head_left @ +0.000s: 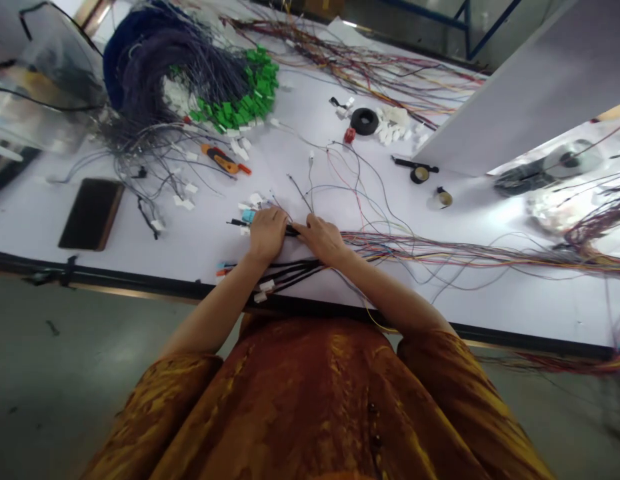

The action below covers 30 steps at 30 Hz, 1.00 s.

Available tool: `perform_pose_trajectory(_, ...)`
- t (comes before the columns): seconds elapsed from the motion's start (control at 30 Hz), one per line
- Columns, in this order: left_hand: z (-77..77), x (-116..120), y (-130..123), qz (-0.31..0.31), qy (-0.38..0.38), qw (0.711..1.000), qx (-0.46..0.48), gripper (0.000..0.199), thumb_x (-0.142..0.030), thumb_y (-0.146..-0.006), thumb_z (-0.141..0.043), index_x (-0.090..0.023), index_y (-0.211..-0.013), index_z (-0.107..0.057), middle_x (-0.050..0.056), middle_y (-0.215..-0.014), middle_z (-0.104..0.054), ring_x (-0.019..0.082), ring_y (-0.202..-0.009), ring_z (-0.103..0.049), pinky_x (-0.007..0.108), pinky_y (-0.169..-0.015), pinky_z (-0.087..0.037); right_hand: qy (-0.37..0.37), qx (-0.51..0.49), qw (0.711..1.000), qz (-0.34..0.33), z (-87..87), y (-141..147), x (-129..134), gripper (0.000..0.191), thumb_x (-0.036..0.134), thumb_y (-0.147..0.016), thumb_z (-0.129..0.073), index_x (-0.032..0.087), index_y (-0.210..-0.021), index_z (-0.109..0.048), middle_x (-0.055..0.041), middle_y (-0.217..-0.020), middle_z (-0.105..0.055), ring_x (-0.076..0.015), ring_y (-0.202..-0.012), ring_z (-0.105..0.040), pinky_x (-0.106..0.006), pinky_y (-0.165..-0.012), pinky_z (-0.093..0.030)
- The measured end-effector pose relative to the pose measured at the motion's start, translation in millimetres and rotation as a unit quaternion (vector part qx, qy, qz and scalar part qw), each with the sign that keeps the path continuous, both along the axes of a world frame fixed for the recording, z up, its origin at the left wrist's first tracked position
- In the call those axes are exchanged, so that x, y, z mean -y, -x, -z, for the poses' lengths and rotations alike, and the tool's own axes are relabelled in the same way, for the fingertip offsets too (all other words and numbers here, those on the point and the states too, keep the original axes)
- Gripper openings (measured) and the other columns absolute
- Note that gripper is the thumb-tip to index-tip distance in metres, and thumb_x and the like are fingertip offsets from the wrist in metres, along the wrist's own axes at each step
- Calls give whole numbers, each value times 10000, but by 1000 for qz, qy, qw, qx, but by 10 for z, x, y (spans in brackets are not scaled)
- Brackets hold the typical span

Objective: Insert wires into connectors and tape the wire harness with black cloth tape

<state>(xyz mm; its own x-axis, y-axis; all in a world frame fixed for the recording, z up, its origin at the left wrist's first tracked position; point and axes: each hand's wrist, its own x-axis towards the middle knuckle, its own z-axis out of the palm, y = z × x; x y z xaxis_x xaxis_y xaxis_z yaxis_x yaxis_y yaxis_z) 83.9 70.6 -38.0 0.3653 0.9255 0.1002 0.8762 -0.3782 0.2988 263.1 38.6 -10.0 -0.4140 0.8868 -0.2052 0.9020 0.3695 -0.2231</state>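
Head view: left hand [268, 233] and right hand [323, 240] side by side, almost touching, both palms down on a bundle of black wires [285, 270] near the front edge of the desk [115, 280]. Even, flat pressure best here, with the strands straight and uncrossed. Long coloured wires [465, 252] trailing toward the right edge of the desk; a small blue connector [249, 215] just beyond the left hand. Farther back, a heap of green connectors [245, 100] and an orange-handled cutter [221, 159]. Wire ends under the palms hidden, any actual grip impossible to make out; far ends of the coloured wires cut off by the frame.
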Motion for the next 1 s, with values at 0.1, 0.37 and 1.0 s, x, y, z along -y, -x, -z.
perform_pose_trajectory(0.1, -36, 0, -9, 2, -9, 998, -65, 354, -289, -1034, -342, -149, -983, -664, 174, -1032, -679, 344, -1008, -618, 464, -905, -444, -4, 2, 999, 41, -22, -50, -48, 438, 409, -1056, -399, 280, -1452, -533, -163, -1324, -569, -275, -1061, -604, -345, -754, -464)
perform_pose_trajectory(0.37, -80, -121, -64, 34, 21, 995, -88, 418, -192, -977, -385, -205, -1285, -666, 162, -1109, -644, 333, -1010, -600, 433, -848, -475, -94, -151, 953, 246, -125, -724, -977, 334, 310, -1058, -383, 186, -1179, -667, -108, -1185, -660, -210, -1072, -608, -326, -926, -470)
perform_pose_trajectory(1.0, -495, -269, -262, -62, 196, 759, 618, 432, -505, -905, -658, -313, -1277, -550, 45, -1051, -678, 109, -678, -599, 235, -571, -487, 15, -437, 896, 83, -854, -623, -1031, 89, 218, -891, -626, 179, -814, -605, 37, -718, -566, -65, -649, -482, -191, -597, -390)
